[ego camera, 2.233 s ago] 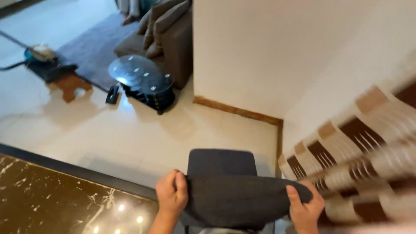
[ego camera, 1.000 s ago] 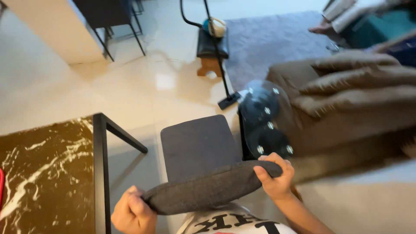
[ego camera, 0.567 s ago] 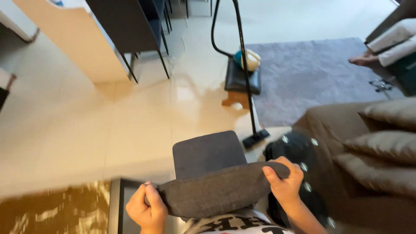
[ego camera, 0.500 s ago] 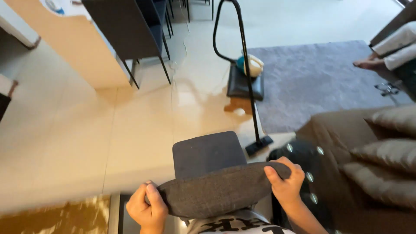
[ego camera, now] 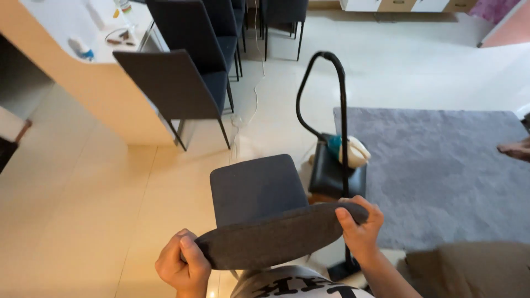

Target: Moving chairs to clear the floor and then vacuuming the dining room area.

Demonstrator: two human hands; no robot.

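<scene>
Left hand and right hand clamped on the backrest ends of a grey chair — fingers wrapped. Beyond chair: vacuum cleaner just right, grey rug farther right, dark chairs by counter — far left.

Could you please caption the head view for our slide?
Both hands, left and right, grip a grey chair's backrest beside a vacuum cleaner.
</scene>
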